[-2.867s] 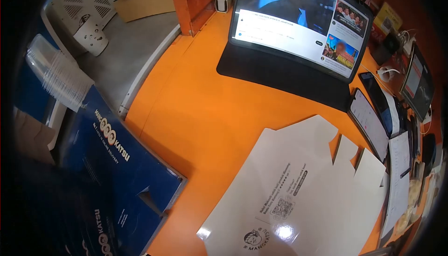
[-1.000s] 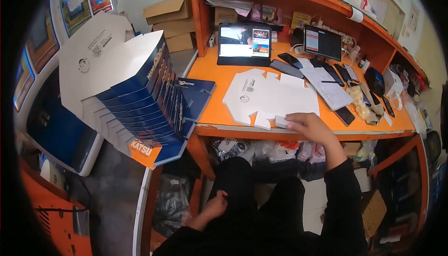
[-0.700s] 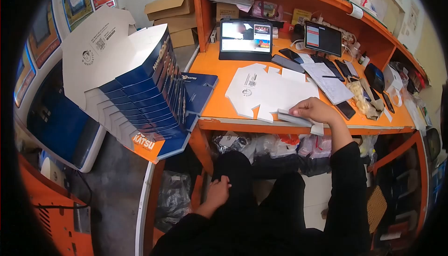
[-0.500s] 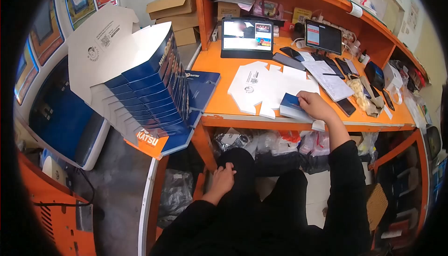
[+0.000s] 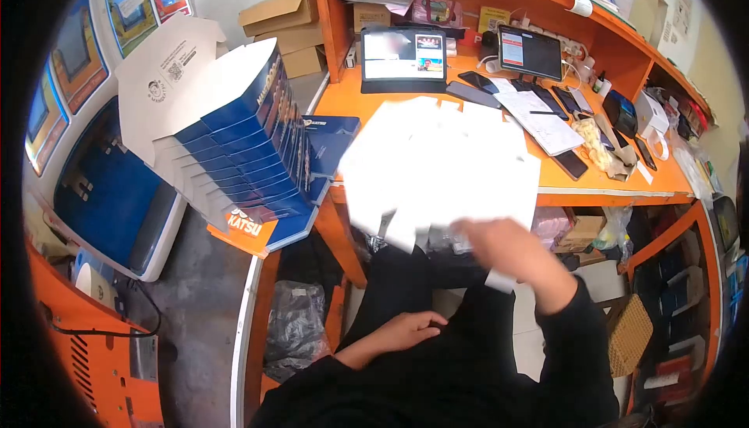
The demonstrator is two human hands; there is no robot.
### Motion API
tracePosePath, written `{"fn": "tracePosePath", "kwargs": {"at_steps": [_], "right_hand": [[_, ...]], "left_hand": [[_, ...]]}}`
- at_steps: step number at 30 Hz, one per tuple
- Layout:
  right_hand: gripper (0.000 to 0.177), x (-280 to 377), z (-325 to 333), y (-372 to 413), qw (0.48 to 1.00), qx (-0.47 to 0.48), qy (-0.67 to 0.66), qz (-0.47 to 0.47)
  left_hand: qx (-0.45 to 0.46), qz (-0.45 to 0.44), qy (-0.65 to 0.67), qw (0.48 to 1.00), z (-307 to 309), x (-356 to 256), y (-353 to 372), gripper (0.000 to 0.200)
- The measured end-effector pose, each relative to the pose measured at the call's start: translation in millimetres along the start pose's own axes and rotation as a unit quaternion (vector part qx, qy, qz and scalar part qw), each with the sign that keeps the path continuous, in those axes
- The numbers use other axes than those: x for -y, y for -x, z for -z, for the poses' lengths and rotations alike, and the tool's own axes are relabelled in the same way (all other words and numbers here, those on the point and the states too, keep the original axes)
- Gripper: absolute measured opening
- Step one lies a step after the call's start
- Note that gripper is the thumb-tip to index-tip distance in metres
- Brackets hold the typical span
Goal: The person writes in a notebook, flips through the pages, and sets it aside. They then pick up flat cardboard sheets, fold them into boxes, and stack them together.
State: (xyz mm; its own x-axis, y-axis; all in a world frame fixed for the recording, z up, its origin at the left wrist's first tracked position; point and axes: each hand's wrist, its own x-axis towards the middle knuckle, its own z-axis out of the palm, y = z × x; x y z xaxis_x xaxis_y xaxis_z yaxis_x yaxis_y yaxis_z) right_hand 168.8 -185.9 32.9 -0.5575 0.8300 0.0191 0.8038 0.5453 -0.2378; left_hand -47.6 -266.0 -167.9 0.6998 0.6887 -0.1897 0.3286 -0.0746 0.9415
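The person's right hand [image 5: 507, 250] is kinda blurry, pinching the near edge of the white cardboard sheet [image 5: 445, 170], which overhangs the orange desk [image 5: 337, 102]. Left hand [image 5: 402, 333] just lies on the lap [image 5: 452, 369], loosely uncurled.

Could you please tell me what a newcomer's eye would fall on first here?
Probably the bright white card sheet in the middle, blurred and extending past the front edge of the orange desk, with the right grip at its near side. Next comes the tall stack of blue cartons on the left, then the lit tablet standing toward the back of the desk.
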Motion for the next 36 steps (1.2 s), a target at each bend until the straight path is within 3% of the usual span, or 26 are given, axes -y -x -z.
{"fn": "tracePosePath", "kwargs": {"at_steps": [2,4,6,7,12,13,14,16,17,20,22,23,26,29,32,34,35,36], "right_hand": [[0.026,8,-36,24,0.988,0.066,-0.081,0.115],[0.024,25,-62,40,0.961,0.223,-0.108,0.121],[0.024,28,-101,50,0.947,0.244,-0.114,0.174],[0.023,30,-106,53,0.948,0.259,-0.133,0.125],[0.028,12,-115,63,0.951,0.098,-0.284,0.075],[0.03,6,-104,67,0.942,0.062,-0.323,0.062],[0.035,-1,-86,69,0.921,0.076,-0.382,-0.016],[0.035,-29,-89,81,0.887,-0.107,-0.447,0.051],[0.033,-36,-89,83,0.896,-0.145,-0.415,0.065],[0.025,-43,-104,83,0.891,-0.261,-0.363,0.076],[0.02,-28,-138,81,0.851,-0.346,-0.393,0.034],[0.018,-16,-145,79,0.845,-0.335,-0.414,-0.045],[0.015,13,-142,65,0.868,-0.39,-0.284,-0.119],[0.017,11,-133,67,0.925,-0.314,-0.212,0.008],[0.016,15,-119,70,0.958,-0.197,-0.203,0.045],[0.022,12,-119,72,0.937,-0.296,-0.182,0.032],[0.026,9,-120,72,0.923,-0.345,-0.17,0.027],[0.033,4,-125,69,0.885,-0.407,-0.221,-0.049]], "left_hand": [[-0.044,-0.032,0.055,0.997,19,-62,24,0.03],[-0.139,-0.212,0.067,0.965,27,-86,47,0.034],[-0.161,-0.201,-0.001,0.966,42,-106,46,0.035],[-0.149,-0.166,-0.023,0.975,40,-103,43,0.037],[-0.099,0.0,0.0,0.995,12,-28,15,0.045],[-0.135,0.053,0.037,0.989,17,-53,20,0.036],[-0.173,0.055,0.077,0.98,19,-43,19,0.031],[-0.249,0.056,0.158,0.954,26,-22,15,0.022],[-0.262,0.075,0.236,0.933,29,-25,18,0.016],[-0.241,0.06,0.373,0.894,25,-25,18,0.018],[-0.217,0.063,0.312,0.923,14,-10,13,0.022],[-0.213,0.056,0.29,0.931,6,-12,8,0.023],[-0.191,0.081,0.263,0.942,-1,-30,5,0.024],[-0.163,0.091,0.217,0.958,6,-39,7,0.023],[-0.14,0.076,0.198,0.967,9,-42,10,0.023],[-0.14,0.045,0.164,0.975,11,-39,10,0.023],[-0.131,-0.011,0.134,0.982,12,-36,9,0.023],[-0.123,-0.066,0.103,0.985,13,-33,9,0.023]]}}
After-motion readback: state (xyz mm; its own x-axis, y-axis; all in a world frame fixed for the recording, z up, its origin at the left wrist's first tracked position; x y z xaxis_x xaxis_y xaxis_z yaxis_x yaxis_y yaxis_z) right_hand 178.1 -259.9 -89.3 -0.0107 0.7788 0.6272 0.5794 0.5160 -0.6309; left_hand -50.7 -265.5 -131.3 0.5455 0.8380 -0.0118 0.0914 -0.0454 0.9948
